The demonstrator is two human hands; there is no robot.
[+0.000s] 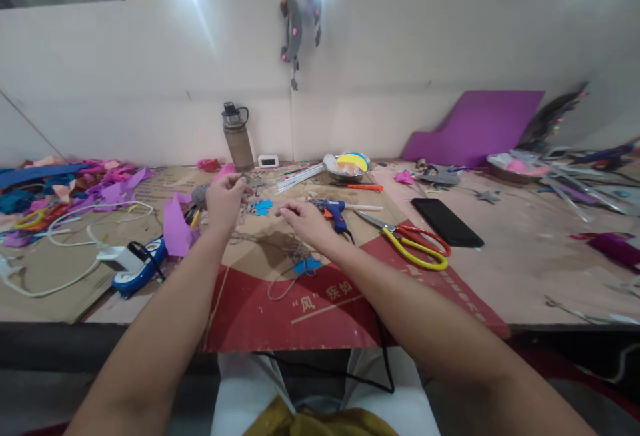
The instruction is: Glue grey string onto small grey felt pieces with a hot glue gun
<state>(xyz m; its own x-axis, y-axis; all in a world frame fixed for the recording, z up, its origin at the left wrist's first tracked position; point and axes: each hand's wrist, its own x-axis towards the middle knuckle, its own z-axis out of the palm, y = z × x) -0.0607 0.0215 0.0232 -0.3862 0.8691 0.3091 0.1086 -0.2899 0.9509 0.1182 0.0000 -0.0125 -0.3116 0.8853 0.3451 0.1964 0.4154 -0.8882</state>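
Note:
My left hand (pixel 226 200) is raised over the cardboard sheet (pixel 260 303), its fingers pinched on a small grey piece near a grey felt ball (pixel 200 194). My right hand (pixel 306 219) hovers palm-down just to the right, fingers curled together as if pinching a thin thread; what it holds is too small to make out. Between the two hands lies a blue felt shape (pixel 263 207). A second blue piece (pixel 307 266) with a loop of thread lies below my right hand. A blue glue gun (pixel 334 211) rests just beyond my right hand.
Yellow-and-red scissors (pixel 413 241) and a black phone (pixel 447 221) lie to the right. Felt scraps (pixel 75 189) pile at the left, with a white charger and cable (pixel 113 254). A water bottle (pixel 238 135), a metal bowl (pixel 345 166) and a purple foam sheet (pixel 475 126) stand by the back wall.

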